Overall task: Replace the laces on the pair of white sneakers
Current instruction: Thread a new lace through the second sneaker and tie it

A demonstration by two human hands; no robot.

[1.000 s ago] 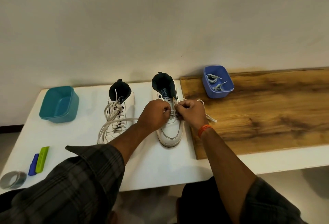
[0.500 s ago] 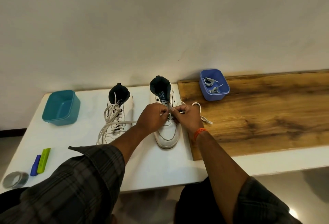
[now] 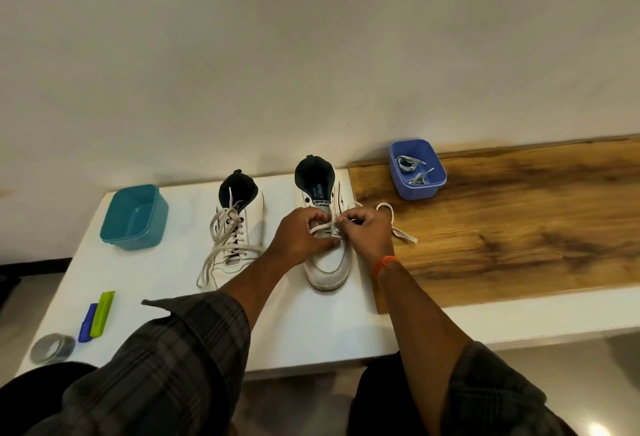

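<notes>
Both hands have crept toeward, fingers [image 3: 320, 217] pinching the lace [image 3: 398, 232] over the right sneaker [image 3: 329, 269]

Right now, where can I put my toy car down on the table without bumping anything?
Bare white tabletop lies between the teal tub and the left sneaker. The wooden board is bare right of the blue tub. It is crowded around the right sneaker, where both hands work the lace.

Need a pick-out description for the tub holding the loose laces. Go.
Start at the wooden board on the right of the white table. At its far-left corner, near the wall, stands the blue tub with grey laces inside; the teal tub looks empty.
</notes>
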